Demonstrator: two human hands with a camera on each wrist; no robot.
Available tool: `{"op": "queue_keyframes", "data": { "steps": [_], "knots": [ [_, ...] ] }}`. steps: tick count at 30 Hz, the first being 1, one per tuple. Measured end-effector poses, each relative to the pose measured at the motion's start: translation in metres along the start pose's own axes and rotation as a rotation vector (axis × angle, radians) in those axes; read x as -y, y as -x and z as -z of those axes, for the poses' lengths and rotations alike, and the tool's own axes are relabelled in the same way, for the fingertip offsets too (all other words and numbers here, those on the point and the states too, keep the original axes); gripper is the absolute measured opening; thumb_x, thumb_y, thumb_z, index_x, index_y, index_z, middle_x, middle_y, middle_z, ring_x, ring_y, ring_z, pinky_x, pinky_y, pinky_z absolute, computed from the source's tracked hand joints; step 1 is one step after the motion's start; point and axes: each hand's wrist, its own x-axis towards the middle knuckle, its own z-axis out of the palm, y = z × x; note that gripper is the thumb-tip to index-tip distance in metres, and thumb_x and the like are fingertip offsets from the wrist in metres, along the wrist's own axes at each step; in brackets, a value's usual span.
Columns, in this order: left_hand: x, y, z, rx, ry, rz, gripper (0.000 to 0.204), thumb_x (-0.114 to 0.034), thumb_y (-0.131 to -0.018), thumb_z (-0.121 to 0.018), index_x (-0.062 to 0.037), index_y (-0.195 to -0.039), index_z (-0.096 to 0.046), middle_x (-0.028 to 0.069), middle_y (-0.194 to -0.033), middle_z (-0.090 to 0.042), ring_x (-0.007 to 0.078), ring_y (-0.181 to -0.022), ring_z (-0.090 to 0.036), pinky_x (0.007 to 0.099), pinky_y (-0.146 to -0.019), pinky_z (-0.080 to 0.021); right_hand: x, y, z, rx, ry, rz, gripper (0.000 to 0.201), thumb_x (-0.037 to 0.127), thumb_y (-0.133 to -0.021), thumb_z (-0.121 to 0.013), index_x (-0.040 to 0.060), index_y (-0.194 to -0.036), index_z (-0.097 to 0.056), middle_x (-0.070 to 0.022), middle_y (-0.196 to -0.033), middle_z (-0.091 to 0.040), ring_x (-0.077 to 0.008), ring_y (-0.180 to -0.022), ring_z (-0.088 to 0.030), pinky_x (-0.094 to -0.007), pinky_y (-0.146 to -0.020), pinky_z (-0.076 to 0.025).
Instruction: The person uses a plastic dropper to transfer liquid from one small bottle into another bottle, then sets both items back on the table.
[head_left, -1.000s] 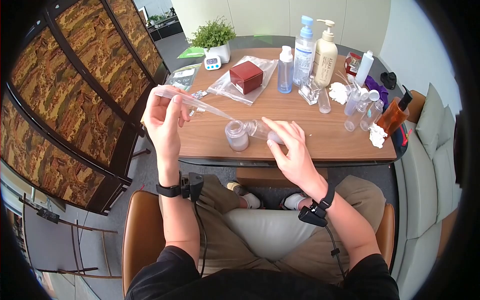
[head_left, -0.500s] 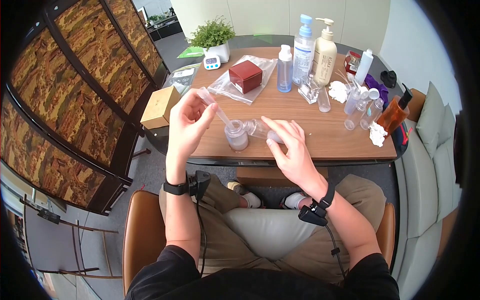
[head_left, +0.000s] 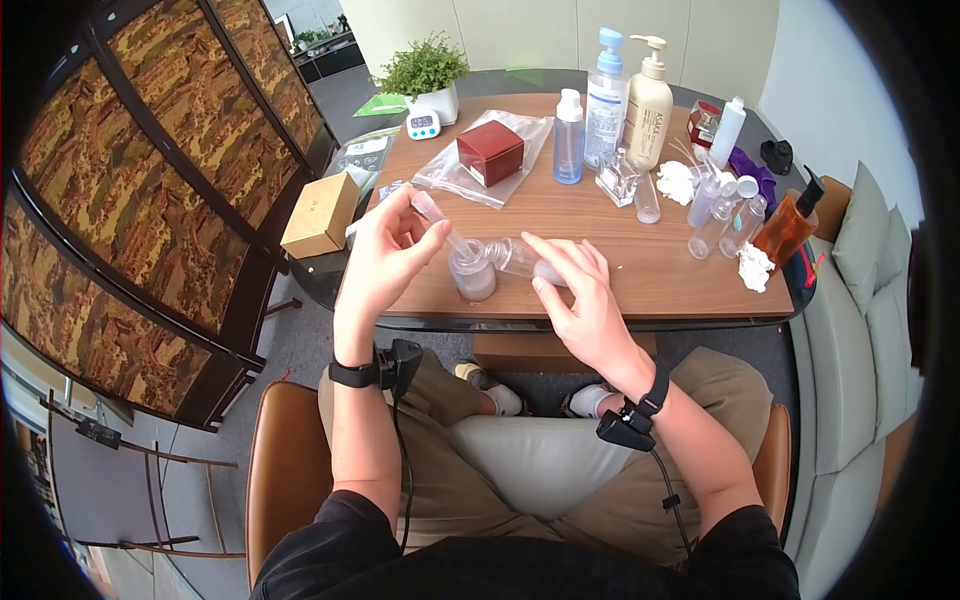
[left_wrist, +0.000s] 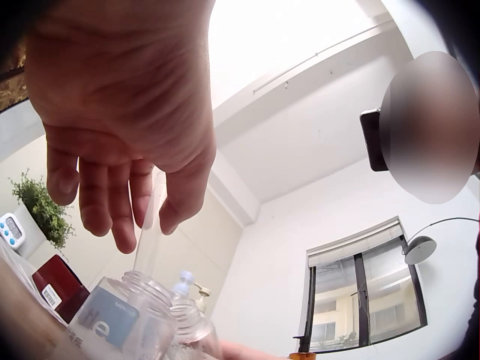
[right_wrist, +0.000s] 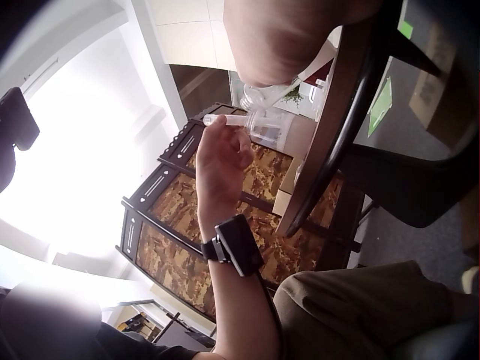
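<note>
Leftmost from my remote seat, a cardboard box (head_left: 318, 215) sits at the worktop's (head_left: 650, 285) left edge. Just right of it, the left hand (head_left: 380, 260) pinches a clear pipette (head_left: 430, 208) between thumb and fingers, the pipette slanting down into the mouth of an upright jar (head_left: 473, 278) near the front edge. I judge the step in hand to be work with the pipette at that mouth; the next move calls for a steady wrist, the tip clear of the rim and light pressure from the thumb.

Right beside the jar, a clear bottle (head_left: 512, 258) is tipped over, its neck towards the jar; I can't tell whether the two touch. The right hand (head_left: 588, 310) grips its base end with thumb and fingers, and I'd want that grip quiet, since a nudge could knock the jar. Farther right, small clear bottles (head_left: 708, 242) stand beside an amber pump bottle (head_left: 784, 238) and crumpled white tissue (head_left: 755, 270).
</note>
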Motion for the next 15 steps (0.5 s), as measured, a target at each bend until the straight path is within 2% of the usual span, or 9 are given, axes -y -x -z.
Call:
{"op": "queue_keyframes", "data": {
  "steps": [2,8,15],
  "knots": [
    [-0.0023,-0.0001,-0.0055,-0.043,0.072,-0.042,0.02,-0.019,-0.1,-0.08,-0.0063,-0.101,-0.066,-0.009,-0.07,-0.054,-0.0005,-0.063,-0.041,0.0232,-0.057,-0.032,-0.0001,0.0,-0.0001,0.001,0.001,-0.001,0.048,0.006,-0.103,-0.065,0.007,-0.151,-0.064,-0.0112,-0.126,-0.069,-0.0295,-0.12,-0.064,-0.0528,-0.128,-0.027],
    [-0.002,-0.0002,-0.0059,-0.05,0.062,-0.043,0.02,-0.019,-0.1,-0.08,-0.0064,-0.101,-0.065,-0.009,-0.071,-0.053,-0.0004,-0.064,-0.041,0.0233,-0.057,-0.031,-0.0009,-0.0002,-0.0008,-0.008,0.01,0.006,0.048,0.007,-0.103,-0.065,0.0069,-0.151,-0.064,-0.0125,-0.127,-0.069,-0.0311,-0.121,-0.063,-0.0516,-0.128,-0.028],
    [-0.0015,-0.0003,-0.0058,-0.048,0.061,-0.047,0.02,-0.019,-0.1,-0.08,-0.0063,-0.101,-0.064,-0.0088,-0.071,-0.054,-0.0005,-0.064,-0.042,0.023,-0.057,-0.032,0.0003,0.0,-0.0001,-0.001,0.003,0.001,0.049,0.006,-0.103,-0.065,0.0071,-0.152,-0.064,-0.0112,-0.126,-0.068,-0.0293,-0.119,-0.064,-0.0524,-0.128,-0.028]
  ]
}}
